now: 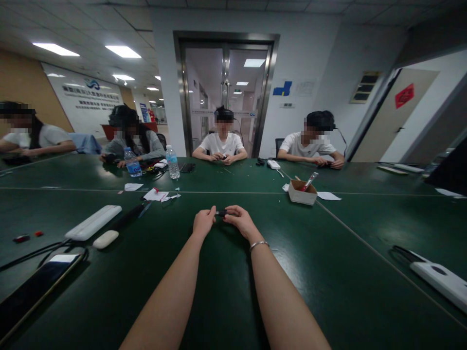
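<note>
Just above the green table (233, 282), a small black object with a thin metallic end (221, 213) is held between both hands; its kind is too small to make out. My left hand (204, 223) pinches the metallic end with thumb and fingers. From the other side, my right hand (241, 222) has its fingers closed around the black part. A silver bangle (260, 244) circles my right wrist.
Left of my arms lie a white power bank (94, 222), a rounded white case (105, 239) and a phone (40, 291). An open small box (302, 193) holds tools beyond my right hand. Two water bottles (172, 163) stand farther back. Several people sit opposite.
</note>
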### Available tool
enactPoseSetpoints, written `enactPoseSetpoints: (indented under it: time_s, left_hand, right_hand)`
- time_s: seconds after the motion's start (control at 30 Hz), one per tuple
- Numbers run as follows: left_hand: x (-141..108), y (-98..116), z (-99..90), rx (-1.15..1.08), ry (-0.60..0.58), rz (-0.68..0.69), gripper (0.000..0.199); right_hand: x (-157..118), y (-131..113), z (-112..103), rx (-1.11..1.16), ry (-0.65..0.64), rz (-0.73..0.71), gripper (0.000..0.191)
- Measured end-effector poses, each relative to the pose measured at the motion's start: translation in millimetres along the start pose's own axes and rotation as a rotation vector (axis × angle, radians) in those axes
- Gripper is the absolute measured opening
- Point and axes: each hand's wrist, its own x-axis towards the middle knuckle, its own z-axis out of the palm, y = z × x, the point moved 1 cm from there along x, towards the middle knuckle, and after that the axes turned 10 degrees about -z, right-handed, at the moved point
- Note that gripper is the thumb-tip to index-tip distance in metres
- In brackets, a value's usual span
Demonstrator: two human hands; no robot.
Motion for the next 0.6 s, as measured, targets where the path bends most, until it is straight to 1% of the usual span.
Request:
enactPoseSetpoints:
  time_s: [0.33, 0.6]
  left_hand:
    - [0.3, -0.9, 0.9, -0.016, -0.013, -0.009, 0.059]
    - [3.0, -3.0, 1.4, 0.005, -0.009, 0.052, 0.06]
  right_hand:
    - [-1.2, -4.8, 4.0, 0.038, 0.001, 0.034, 0.036]
    - [-0.1, -3.1, 4.1, 0.028, 0.019, 0.046, 0.032]
